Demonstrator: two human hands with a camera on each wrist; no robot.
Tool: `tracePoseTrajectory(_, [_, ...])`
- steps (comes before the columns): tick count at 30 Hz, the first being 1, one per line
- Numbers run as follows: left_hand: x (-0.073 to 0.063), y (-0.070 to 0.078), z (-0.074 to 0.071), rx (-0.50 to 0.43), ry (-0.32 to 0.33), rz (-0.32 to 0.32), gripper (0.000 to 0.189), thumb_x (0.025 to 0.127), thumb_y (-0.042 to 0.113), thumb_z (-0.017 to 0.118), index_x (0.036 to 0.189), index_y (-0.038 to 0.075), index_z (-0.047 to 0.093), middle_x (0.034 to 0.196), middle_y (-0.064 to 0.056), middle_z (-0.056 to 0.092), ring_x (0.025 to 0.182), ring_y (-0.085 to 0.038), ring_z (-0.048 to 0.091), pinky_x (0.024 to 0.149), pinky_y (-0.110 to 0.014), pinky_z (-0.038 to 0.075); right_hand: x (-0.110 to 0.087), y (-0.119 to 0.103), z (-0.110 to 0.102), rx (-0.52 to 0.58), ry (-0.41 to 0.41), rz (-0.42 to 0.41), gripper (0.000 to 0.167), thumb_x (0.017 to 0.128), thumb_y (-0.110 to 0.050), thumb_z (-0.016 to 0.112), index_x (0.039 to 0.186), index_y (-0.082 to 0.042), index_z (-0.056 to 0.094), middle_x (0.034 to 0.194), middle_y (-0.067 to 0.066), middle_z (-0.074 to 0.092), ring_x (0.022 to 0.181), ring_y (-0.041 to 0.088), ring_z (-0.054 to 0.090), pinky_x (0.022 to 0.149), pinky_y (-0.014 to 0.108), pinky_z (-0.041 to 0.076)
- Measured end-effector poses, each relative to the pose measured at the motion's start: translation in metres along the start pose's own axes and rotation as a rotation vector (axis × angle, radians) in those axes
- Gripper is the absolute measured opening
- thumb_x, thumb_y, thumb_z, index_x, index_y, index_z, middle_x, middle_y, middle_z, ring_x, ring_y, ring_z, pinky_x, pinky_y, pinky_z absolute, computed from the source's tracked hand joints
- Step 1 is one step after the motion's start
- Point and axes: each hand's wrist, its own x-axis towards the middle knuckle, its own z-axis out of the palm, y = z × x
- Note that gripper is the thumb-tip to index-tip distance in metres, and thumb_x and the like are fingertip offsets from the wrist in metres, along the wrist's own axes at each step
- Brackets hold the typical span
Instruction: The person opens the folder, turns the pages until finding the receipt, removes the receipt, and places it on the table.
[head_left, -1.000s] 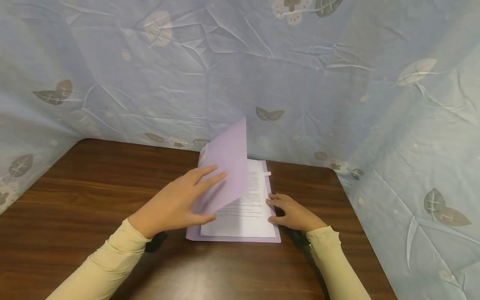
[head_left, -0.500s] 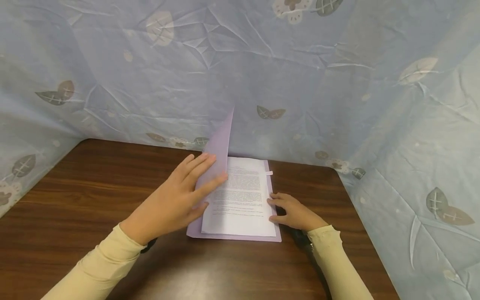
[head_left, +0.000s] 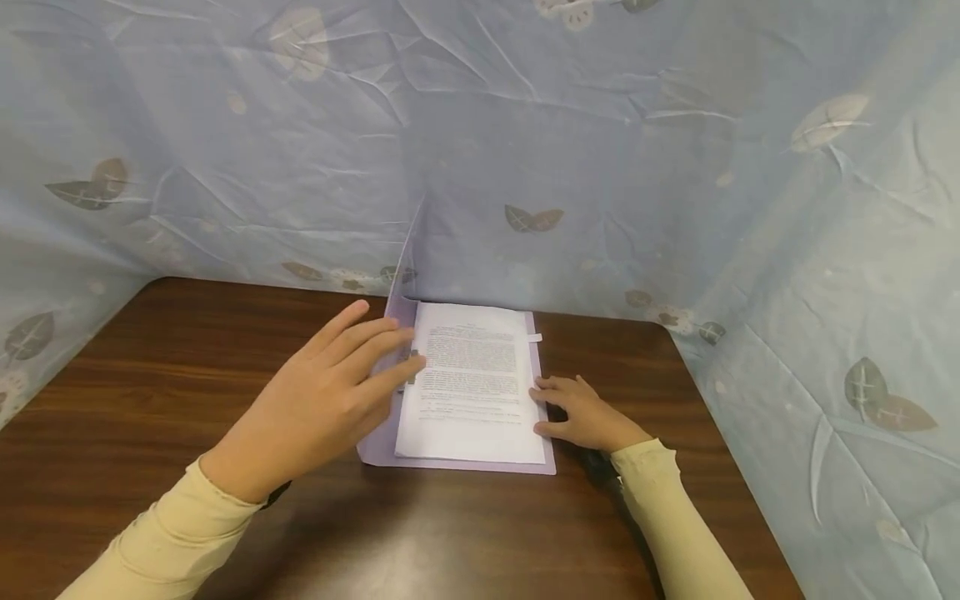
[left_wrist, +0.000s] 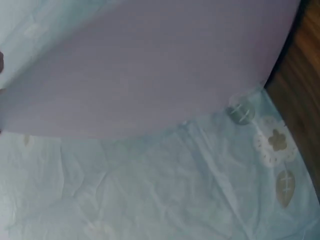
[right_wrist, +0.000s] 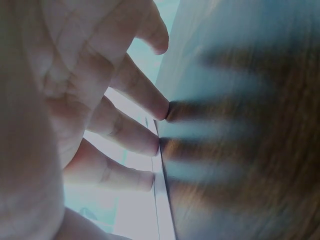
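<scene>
A purple folder lies on the table with its front cover raised nearly upright along the left side. White printed sheets lie inside, and part of a metal clip shows at their left edge. My left hand is held beside the raised cover, its fingers extended and spread; whether they touch it is hard to tell. At the folder's right edge rests my right hand, fingertips against the edge in the right wrist view. A small white tab sticks out above it.
The dark wooden table extends around the folder. Pale blue patterned cloth hangs close behind it and along the sides. Dark straps or cables show beneath the right wrist.
The folder's cover has swung from leaning over the sheets to nearly upright at the left, uncovering the page. My left hand has moved left; the right hand has stayed at the folder's edge.
</scene>
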Motion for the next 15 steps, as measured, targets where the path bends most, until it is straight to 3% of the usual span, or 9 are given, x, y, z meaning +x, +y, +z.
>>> tracePoseTrajectory(3, [0.001, -0.003, -0.007, 0.007, 0.058, -0.063, 0.036, 0.082, 0.007, 0.068, 0.117, 0.002, 0.074, 0.109, -0.017, 0.073, 0.107, -0.041, 0.064, 0.119, -0.053, 0.034, 0.001, 0.001, 0.000, -0.010, 0.003, -0.008, 0.068, 0.093, -0.038, 0.076, 0.151, -0.009, 0.054, 0.161, 0.015, 0.043, 0.151, 0.038, 0.034, 0.123, 0.065, 0.009])
tracePoseTrajectory(6, [-0.003, -0.006, -0.015, 0.050, 0.033, -0.166, 0.040, 0.082, 0.015, 0.073, 0.119, -0.001, 0.072, 0.105, -0.021, 0.072, 0.102, -0.044, 0.064, 0.120, -0.055, 0.031, 0.001, 0.001, 0.000, -0.003, 0.000, -0.009, 0.068, 0.094, -0.037, 0.076, 0.151, -0.009, 0.053, 0.162, 0.014, 0.043, 0.152, 0.038, 0.033, 0.124, 0.064, 0.009])
tracePoseTrajectory(12, [-0.028, -0.012, -0.029, 0.155, -0.168, -0.492, 0.059, 0.079, 0.032, 0.082, 0.126, -0.001, 0.070, 0.116, -0.030, 0.068, 0.117, -0.048, 0.058, 0.127, -0.053, 0.012, -0.001, 0.000, -0.001, 0.004, 0.007, -0.031, 0.065, 0.095, -0.035, 0.074, 0.150, -0.007, 0.054, 0.161, 0.015, 0.043, 0.152, 0.039, 0.033, 0.123, 0.066, 0.011])
tracePoseTrajectory(15, [-0.046, -0.021, -0.033, 0.156, -0.336, -0.686, 0.066, 0.083, 0.045, 0.078, 0.131, 0.001, 0.067, 0.122, -0.033, 0.065, 0.119, -0.050, 0.056, 0.125, -0.061, -0.002, -0.001, -0.001, -0.002, -0.001, 0.003, -0.020, 0.065, 0.096, -0.036, 0.073, 0.151, -0.008, 0.053, 0.162, 0.013, 0.042, 0.152, 0.037, 0.032, 0.123, 0.065, 0.009])
